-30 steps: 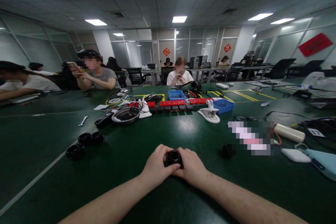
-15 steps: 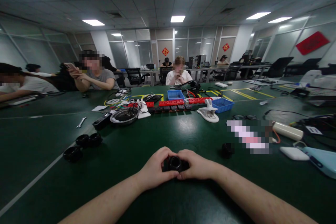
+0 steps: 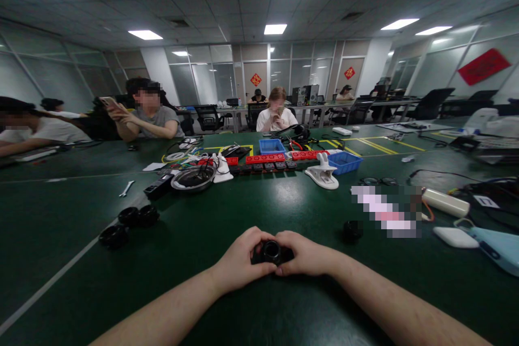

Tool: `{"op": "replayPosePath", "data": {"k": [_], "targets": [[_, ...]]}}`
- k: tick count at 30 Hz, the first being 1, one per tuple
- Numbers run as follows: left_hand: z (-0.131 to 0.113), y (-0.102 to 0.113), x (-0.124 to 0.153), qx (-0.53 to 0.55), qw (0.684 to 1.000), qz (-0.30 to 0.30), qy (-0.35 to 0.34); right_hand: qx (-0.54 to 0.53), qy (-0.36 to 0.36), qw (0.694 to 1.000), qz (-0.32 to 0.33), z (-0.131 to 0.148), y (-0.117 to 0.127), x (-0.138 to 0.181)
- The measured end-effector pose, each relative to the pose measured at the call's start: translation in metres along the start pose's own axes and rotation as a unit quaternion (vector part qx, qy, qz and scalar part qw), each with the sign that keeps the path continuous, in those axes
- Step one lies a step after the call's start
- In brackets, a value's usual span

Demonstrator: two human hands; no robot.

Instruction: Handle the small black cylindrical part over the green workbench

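At the green table (image 3: 182, 238), a black part (image 3: 272, 251) is grasped between the left hand (image 3: 239, 259) and right hand (image 3: 305, 255). It is apparently being steadied; next, an even hold is probably needed.

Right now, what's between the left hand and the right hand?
In the head view, a black part sits between the left hand and the right hand, held by both.

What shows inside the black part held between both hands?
The black part has a round opening showing a dark interior; no contents can be made out. The left hand and right hand partly cover its sides.
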State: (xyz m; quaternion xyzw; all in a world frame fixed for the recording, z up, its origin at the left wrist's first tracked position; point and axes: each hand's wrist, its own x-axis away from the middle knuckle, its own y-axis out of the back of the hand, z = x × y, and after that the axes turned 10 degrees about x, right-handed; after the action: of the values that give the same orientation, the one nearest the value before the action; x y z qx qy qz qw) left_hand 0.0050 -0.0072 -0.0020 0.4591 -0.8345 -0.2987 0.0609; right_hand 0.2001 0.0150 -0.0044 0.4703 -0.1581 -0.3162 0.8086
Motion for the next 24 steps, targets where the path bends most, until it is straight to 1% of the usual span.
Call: {"op": "replayPosePath", "data": {"k": [8, 13, 15, 18, 21, 24], "targets": [[0.000, 0.000, -0.001, 0.005, 1.000, 0.003, 0.019, -0.025, -0.001, 1.000, 0.009, -0.004, 0.000, -0.001], [-0.001, -0.002, -0.001, 0.016, 0.999, 0.000, 0.029, -0.050, -0.040, 0.998, 0.006, -0.002, -0.003, -0.001], [-0.002, -0.004, -0.001, 0.009, 0.999, -0.019, 0.040, -0.041, -0.074, 0.996, -0.010, 0.000, -0.006, -0.002], [-0.005, -0.008, 0.000, -0.022, 0.994, -0.073, 0.077, 0.001, -0.127, 0.991, -0.048, 0.004, -0.013, -0.005], [-0.008, -0.013, 0.000, -0.046, 0.986, -0.120, 0.105, 0.063, -0.161, 0.981, -0.089, 0.007, -0.021, -0.010], [-0.007, -0.014, -0.001, -0.053, 0.982, -0.146, 0.109, 0.121, -0.186, 0.967, -0.129, 0.009, -0.028, -0.014]]}}
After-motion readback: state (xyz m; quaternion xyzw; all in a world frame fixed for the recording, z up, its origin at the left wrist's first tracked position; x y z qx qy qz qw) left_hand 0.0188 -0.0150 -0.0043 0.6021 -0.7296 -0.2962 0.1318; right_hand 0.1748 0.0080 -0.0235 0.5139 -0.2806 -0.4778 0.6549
